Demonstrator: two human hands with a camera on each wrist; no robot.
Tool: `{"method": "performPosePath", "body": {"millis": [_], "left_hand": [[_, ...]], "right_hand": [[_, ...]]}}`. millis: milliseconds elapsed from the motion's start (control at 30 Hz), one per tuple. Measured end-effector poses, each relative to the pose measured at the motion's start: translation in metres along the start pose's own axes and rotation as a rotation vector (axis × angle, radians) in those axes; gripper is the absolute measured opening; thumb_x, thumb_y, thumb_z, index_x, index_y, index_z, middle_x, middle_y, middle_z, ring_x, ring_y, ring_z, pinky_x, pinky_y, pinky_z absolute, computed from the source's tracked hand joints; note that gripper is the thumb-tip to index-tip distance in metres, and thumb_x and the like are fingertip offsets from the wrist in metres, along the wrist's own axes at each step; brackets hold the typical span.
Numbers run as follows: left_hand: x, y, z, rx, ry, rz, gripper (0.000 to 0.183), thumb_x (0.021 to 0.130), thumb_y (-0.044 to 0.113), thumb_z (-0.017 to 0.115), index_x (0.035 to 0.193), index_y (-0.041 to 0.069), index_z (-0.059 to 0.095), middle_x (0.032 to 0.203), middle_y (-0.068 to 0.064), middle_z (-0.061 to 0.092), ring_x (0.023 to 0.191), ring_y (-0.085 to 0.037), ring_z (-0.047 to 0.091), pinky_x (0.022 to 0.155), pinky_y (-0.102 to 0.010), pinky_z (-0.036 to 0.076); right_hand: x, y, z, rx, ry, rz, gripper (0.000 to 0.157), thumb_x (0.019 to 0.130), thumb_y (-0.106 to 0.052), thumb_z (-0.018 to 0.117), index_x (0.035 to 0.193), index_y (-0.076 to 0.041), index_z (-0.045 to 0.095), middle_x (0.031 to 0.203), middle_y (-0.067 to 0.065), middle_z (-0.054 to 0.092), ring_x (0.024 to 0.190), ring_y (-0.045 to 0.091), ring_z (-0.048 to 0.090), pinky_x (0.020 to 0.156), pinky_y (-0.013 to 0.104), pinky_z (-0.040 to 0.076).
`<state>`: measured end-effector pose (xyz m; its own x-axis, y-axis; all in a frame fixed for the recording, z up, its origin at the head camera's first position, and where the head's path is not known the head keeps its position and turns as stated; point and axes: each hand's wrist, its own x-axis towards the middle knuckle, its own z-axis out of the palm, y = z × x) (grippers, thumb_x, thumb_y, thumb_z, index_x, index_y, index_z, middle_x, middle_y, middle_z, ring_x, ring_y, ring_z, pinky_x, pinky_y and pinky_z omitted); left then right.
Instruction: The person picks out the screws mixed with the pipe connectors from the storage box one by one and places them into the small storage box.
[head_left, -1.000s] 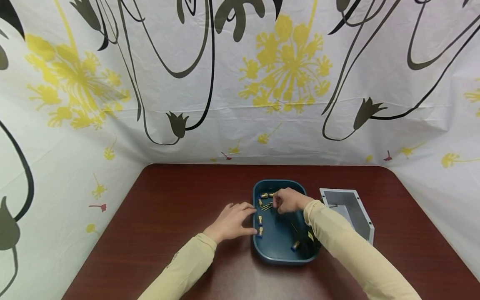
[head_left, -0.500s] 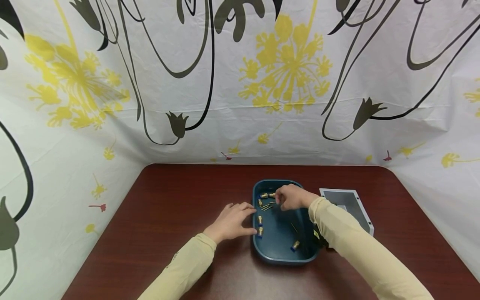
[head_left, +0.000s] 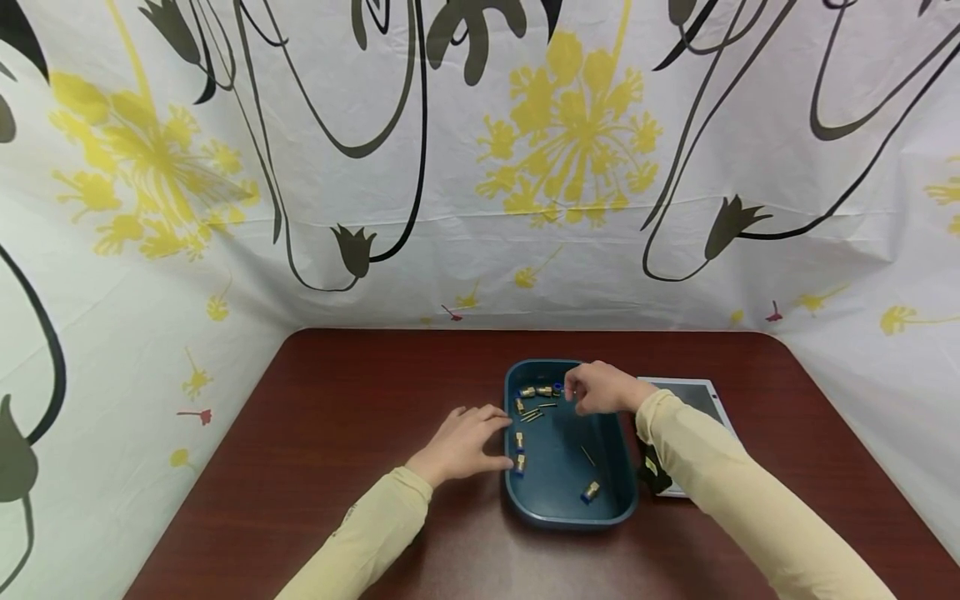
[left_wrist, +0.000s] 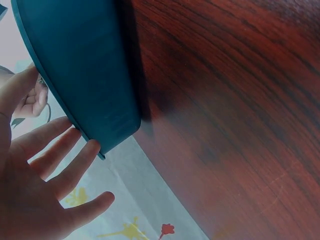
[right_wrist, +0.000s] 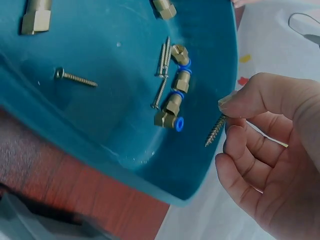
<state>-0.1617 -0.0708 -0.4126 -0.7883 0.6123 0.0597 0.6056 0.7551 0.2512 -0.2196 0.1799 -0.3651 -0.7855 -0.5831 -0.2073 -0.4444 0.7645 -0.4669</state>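
Observation:
My right hand (head_left: 606, 390) is over the far right part of the blue tray (head_left: 558, 479). Thumb and fingertips pinch a screw (right_wrist: 216, 131), its threaded end pointing down and free of the tray floor in the right wrist view. On the tray's near-left side, my left hand (head_left: 463, 443) touches the rim with spread, fairly straight fingers; the left wrist view shows those fingers (left_wrist: 75, 167) along the tray's edge. Brass fittings with blue ends (right_wrist: 174, 102) lie in a row beside several loose screws (right_wrist: 162, 89). A lone screw (right_wrist: 77, 78) lies apart on the tray floor.
Right of the tray stands a grey box (head_left: 701, 395), partly hidden by my right sleeve. A black item (head_left: 654, 471) shows beneath that forearm. Another brass fitting (head_left: 591, 492) lies near the tray's front. The brown table (head_left: 390, 383) meets a patterned cloth behind.
My right hand has moved right, away from the small group of screws, uncovering a blue-ended fitting at the back. More of the grey box is now hidden. My left hand stays put.

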Motion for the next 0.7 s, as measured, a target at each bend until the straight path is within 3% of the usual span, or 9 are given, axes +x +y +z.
{"method": "performPosePath", "body": {"millis": [700], "left_hand": [[-0.001, -0.001, -0.001, -0.001, 0.002, 0.000, 0.059, 0.075, 0.047, 0.064, 0.122, 0.012, 0.054, 0.119, 0.000, 0.050, 0.110, -0.013, 0.044, 0.093, -0.046, 0.028]], "right_hand": [[-0.024, 0.023, -0.023, -0.011, 0.073, 0.012, 0.012, 0.072, 0.002, 0.058, 0.081, -0.005, 0.056, 0.062, 0.000, 0.047, 0.055, 0.013, 0.042, 0.052, 0.029, 0.036]]}}
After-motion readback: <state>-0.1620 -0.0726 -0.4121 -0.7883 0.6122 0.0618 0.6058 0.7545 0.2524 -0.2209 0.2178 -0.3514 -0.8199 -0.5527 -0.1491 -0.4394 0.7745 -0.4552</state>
